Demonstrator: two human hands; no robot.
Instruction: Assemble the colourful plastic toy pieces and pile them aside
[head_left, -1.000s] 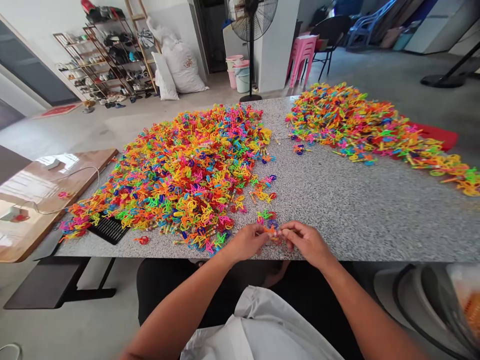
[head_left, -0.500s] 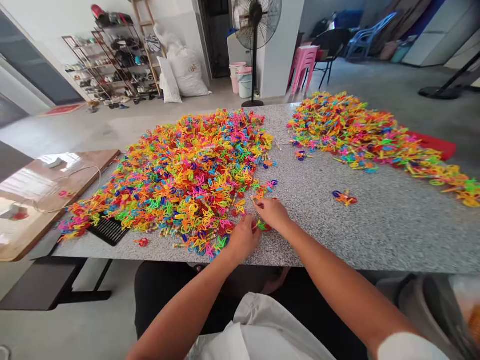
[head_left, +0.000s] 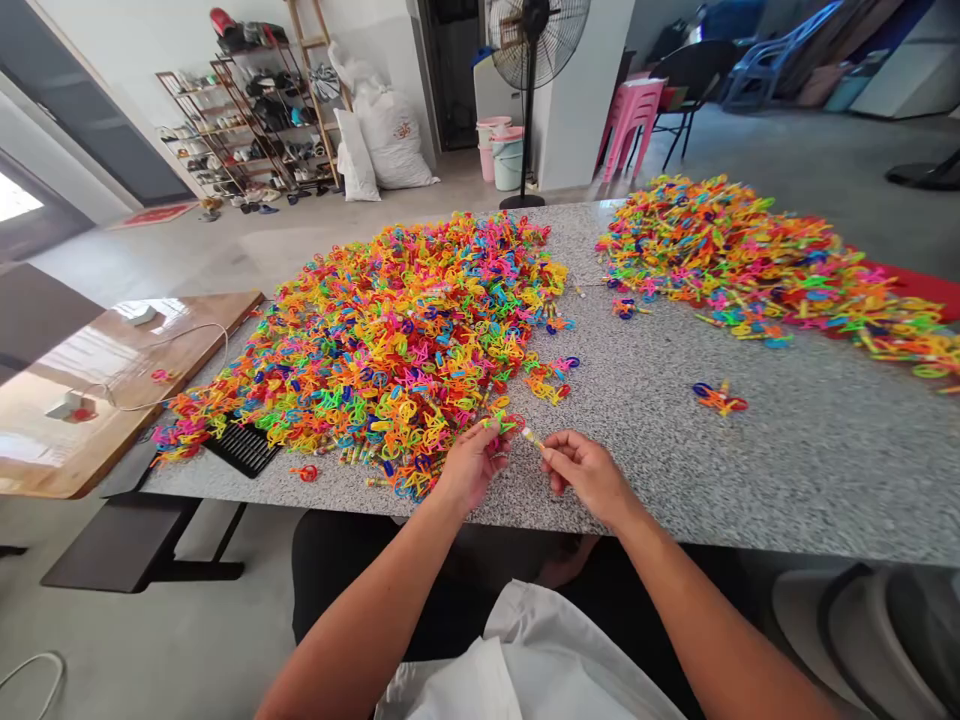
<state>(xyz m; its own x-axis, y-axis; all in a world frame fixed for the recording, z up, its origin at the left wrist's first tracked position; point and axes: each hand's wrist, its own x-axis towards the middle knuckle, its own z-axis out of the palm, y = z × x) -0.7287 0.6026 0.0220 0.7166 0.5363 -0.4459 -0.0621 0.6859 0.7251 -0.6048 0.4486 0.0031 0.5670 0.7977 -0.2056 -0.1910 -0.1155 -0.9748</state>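
My left hand [head_left: 472,466] pinches a few small plastic pieces [head_left: 501,422], green, red and pink, at the front edge of a large mixed heap. Between the thumb and fingers of my right hand [head_left: 589,472] is a short thin yellow stick with a white tip [head_left: 532,438]. That tip points at the red piece in my left hand; whether they touch I cannot tell. The large heap [head_left: 405,330] of bright loop-shaped plastic pieces spreads over the speckled stone table [head_left: 630,400], just beyond my left hand.
A second heap [head_left: 750,250] with yellow sticks among its pieces lies at the far right. One small cluster [head_left: 720,398] sits apart on the right. A black slotted tray [head_left: 244,448] is partly under the big heap. Left stands a wooden table [head_left: 112,370]; beyond, a fan [head_left: 534,60].
My right hand has drawn back from the heap's edge toward me and right, and the yellow stick now shows clearly. My left hand has lifted its plastic pieces into view. The camera has turned slightly left.
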